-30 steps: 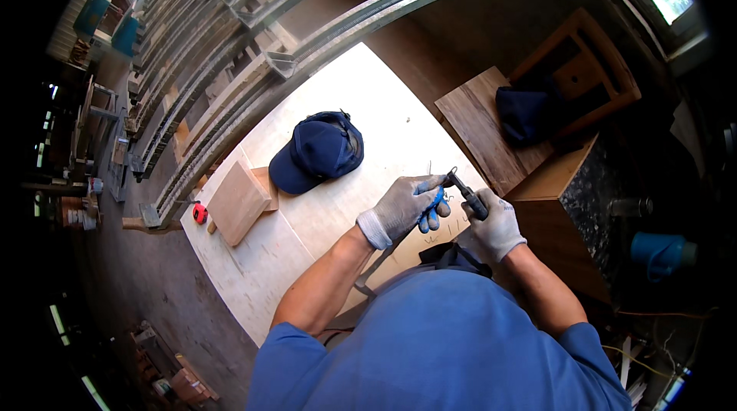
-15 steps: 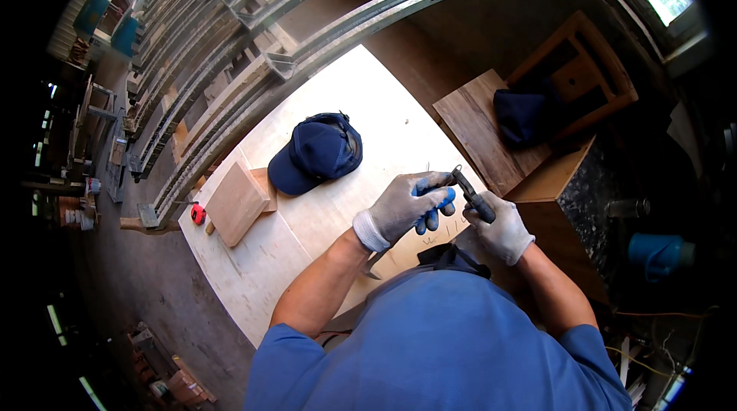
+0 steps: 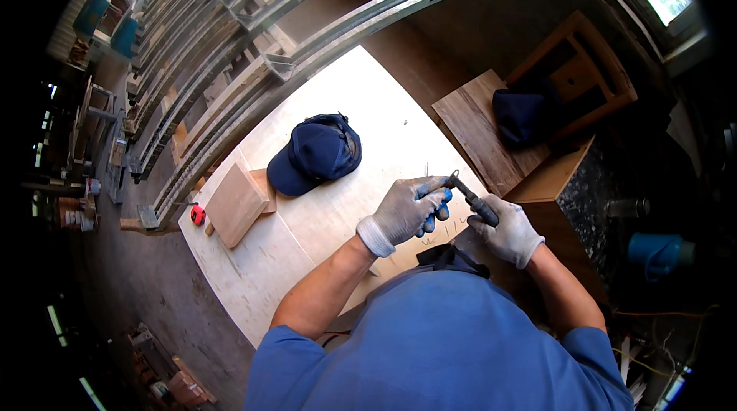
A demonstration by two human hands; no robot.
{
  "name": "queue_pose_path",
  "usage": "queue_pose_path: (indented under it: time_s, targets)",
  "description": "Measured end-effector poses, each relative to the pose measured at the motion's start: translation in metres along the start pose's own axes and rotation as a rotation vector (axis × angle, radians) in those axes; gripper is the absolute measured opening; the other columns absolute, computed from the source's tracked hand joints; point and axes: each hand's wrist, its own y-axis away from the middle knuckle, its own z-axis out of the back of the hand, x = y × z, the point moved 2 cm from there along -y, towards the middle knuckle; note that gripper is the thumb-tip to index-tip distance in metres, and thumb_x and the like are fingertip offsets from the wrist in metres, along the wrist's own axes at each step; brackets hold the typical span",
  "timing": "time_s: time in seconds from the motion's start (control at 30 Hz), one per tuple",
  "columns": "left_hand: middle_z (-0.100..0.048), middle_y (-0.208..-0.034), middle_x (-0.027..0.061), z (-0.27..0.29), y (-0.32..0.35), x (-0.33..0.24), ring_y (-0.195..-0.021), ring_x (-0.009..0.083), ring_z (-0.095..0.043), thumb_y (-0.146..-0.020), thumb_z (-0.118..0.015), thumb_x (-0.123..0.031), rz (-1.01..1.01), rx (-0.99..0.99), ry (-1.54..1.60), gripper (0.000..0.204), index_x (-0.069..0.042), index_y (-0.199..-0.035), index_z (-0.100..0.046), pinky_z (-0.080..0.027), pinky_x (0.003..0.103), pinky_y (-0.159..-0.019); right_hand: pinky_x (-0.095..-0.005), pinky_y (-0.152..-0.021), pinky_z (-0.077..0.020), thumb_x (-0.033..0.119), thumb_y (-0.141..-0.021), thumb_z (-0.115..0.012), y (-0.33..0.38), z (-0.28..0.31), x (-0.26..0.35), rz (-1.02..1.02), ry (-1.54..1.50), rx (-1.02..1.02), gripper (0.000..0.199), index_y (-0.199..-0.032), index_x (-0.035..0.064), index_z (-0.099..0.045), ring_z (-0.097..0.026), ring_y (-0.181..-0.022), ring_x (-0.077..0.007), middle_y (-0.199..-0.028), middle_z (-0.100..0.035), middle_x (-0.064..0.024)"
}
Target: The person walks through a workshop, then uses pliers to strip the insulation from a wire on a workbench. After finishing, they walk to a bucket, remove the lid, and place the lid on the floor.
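Both hands wear grey work gloves and meet over the right part of a pale plywood sheet (image 3: 307, 257). My right hand (image 3: 508, 231) grips the dark handle of a slim hand tool (image 3: 470, 198) that slants up to the left. My left hand (image 3: 409, 209) is closed around the tool's front end, with something blue under its fingers; what the tip touches is hidden. A navy cap (image 3: 316, 151) lies on the sheet to the left of the hands.
Two small wooden blocks (image 3: 236, 202) and a red tape measure (image 3: 197, 215) lie at the sheet's left edge. Long metal and timber rails (image 3: 253, 66) run along the far left. A board (image 3: 480, 131) with a dark cloth and a wooden stool (image 3: 576, 73) stand at right.
Both hands stay together on the tool. They have shifted only slightly, the left hand's fingers curling closer around the tool's front end.
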Motion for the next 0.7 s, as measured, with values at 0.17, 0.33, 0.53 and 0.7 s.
queue_pose_path:
  time_s: [0.17, 0.33, 0.53, 0.7]
  targets:
    - [-0.069, -0.079, 0.0021, 0.005, 0.001, 0.0, -0.059, 0.0054, -0.058, -0.104, -0.06, -0.014, -0.055, -0.048, -0.137, 0.037, -0.005, -0.139, -0.066, -0.052, 0.023, -0.055, -0.0401, -0.098, -0.0535, 0.017, -0.094, -0.072, -0.004, 0.006, -0.015, 0.078, -0.128, 0.033, 0.043, -0.134, 0.0033, -0.064, -0.069, -0.11, -0.0346, -0.117, -0.071, -0.0224]
    - [-0.069, -0.079, 0.0017, 0.01, 0.0, 0.008, -0.061, 0.0055, -0.058, -0.104, -0.06, -0.015, -0.088, -0.035, -0.202, 0.039, -0.007, -0.142, -0.064, -0.053, 0.023, -0.057, -0.0405, -0.098, -0.0532, 0.016, -0.094, -0.072, -0.005, 0.014, -0.002, 0.1, -0.087, 0.064, 0.041, -0.133, 0.005, -0.065, -0.069, -0.112, -0.0347, -0.119, -0.071, -0.0208]
    - [-0.07, -0.086, 0.0037, 0.011, 0.0, 0.007, -0.065, 0.0047, -0.058, -0.102, -0.06, -0.012, -0.033, 0.057, -0.147, 0.043, -0.003, -0.144, -0.062, -0.051, 0.02, -0.058, -0.0403, -0.084, -0.0554, 0.02, -0.094, -0.074, -0.009, 0.009, -0.009, 0.095, -0.044, 0.072, 0.029, -0.118, 0.0039, -0.068, -0.07, -0.091, -0.0292, -0.095, -0.07, -0.0167]
    - [-0.072, -0.103, 0.008, 0.011, -0.008, 0.023, -0.087, 0.017, -0.067, -0.094, -0.075, -0.02, -0.546, -0.214, -0.588, 0.049, -0.008, -0.139, -0.063, -0.057, 0.033, -0.076, -0.0388, -0.075, -0.0538, 0.023, -0.095, -0.073, -0.012, -0.01, -0.022, 0.018, -0.181, 0.054, 0.024, -0.105, 0.0022, -0.066, -0.064, -0.076, -0.0242, -0.078, -0.065, -0.0122]
